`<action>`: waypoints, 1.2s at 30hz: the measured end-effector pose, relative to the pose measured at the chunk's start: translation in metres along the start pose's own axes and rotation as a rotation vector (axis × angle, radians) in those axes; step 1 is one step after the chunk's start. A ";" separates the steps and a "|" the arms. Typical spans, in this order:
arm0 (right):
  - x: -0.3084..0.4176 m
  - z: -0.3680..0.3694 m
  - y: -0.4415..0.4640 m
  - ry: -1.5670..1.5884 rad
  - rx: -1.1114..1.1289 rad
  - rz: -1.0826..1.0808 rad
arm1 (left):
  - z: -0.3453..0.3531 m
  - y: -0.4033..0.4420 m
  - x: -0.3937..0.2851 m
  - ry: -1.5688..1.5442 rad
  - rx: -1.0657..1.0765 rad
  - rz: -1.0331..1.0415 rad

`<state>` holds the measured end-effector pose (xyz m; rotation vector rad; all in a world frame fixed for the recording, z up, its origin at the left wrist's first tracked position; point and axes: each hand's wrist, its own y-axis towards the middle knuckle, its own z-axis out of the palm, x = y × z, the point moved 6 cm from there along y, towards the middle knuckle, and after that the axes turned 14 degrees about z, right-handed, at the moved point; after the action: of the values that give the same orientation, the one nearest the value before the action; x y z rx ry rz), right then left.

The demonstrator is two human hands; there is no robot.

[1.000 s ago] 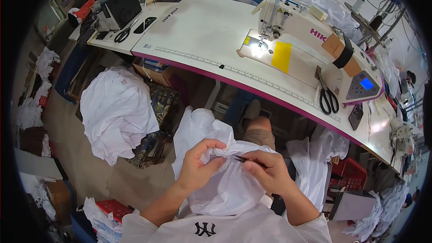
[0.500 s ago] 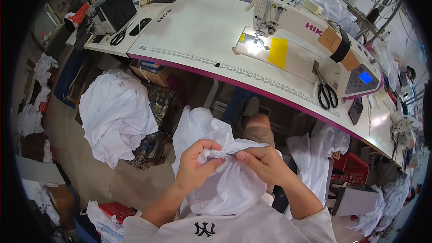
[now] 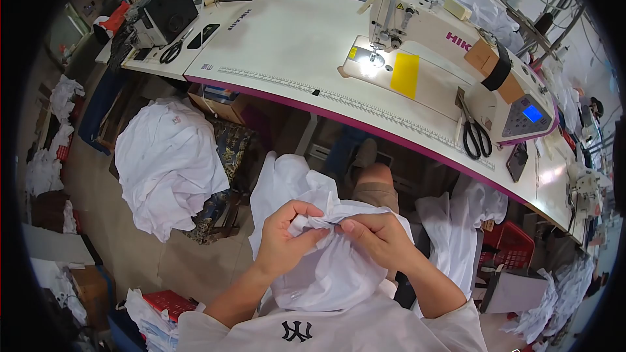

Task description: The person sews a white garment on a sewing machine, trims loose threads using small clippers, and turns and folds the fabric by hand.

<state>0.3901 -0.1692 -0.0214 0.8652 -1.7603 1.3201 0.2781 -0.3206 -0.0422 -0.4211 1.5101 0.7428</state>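
Note:
A white garment (image 3: 332, 267) lies bunched over my lap, its cloth gathered up between my two hands. My left hand (image 3: 287, 238) is closed, pinching a fold of it between thumb and fingers. Close beside it on the right, my right hand (image 3: 378, 238) is also closed, thumb against the bent forefinger, gripping the cloth. Between the fingertips a thin dark sliver shows at the right thumb; it is too small to name.
Ahead stands a sewing machine (image 3: 443, 39) with its lamp lit, on a white table (image 3: 293, 39). Black scissors (image 3: 475, 130) and a phone (image 3: 517, 161) lie at its right. A white garment pile (image 3: 169, 163) sits left; a red basket (image 3: 508, 246) stands right. Another person works beyond.
My hands keep almost the same grip, with slight finger movement at the fold. The cloth above them has shifted a little. The view has moved very slightly.

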 end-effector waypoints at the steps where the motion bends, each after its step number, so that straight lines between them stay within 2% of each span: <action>1: -0.001 0.001 0.000 0.055 -0.011 -0.022 | 0.000 0.000 0.000 -0.036 -0.017 -0.047; 5: -0.013 0.008 0.002 0.144 -0.011 -0.043 | 0.000 -0.004 0.006 -0.108 -0.048 -0.140; 11: -0.020 0.013 0.004 0.189 -0.028 -0.021 | 0.004 -0.004 0.006 -0.095 -0.031 -0.143; 17: -0.023 0.013 0.004 0.295 -0.055 -0.086 | 0.005 -0.004 0.005 -0.173 -0.020 -0.183; 19: -0.035 0.014 0.004 0.755 0.192 0.049 | 0.004 -0.002 0.007 -0.123 -0.002 -0.189; 21: -0.017 0.002 0.001 0.881 0.211 -0.163 | 0.003 -0.003 0.011 -0.072 0.015 -0.194; 24: 0.002 -0.021 -0.001 0.607 0.013 -0.302 | 0.002 -0.005 0.014 -0.142 0.036 -0.214; 25: 0.005 -0.028 0.000 0.452 -0.080 -0.305 | 0.000 -0.002 0.010 -0.126 0.033 -0.144; 26: 0.007 -0.029 0.004 0.451 -0.077 -0.308 | -0.002 0.001 0.005 -0.109 0.026 -0.072; 28: 0.014 -0.036 0.009 0.258 -0.284 -0.371 | -0.004 0.006 -0.004 -0.105 0.018 -0.048; 32: 0.010 -0.039 0.016 0.078 -0.335 -0.329 | -0.008 0.011 -0.010 -0.141 0.020 -0.016; 33: 0.023 -0.035 0.016 -0.004 -0.347 -0.487 | -0.008 0.012 -0.013 -0.140 0.024 -0.013; 35: 0.028 -0.022 0.007 -0.016 -0.204 -0.298 | -0.008 0.015 -0.017 -0.188 -0.003 -0.018; 36: 0.039 -0.017 0.003 -0.115 -0.217 -0.295 | -0.009 0.015 -0.017 -0.186 0.002 -0.017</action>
<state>0.3712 -0.1544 0.0143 1.0457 -1.7448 0.8871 0.2625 -0.3189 -0.0233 -0.3528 1.3311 0.7467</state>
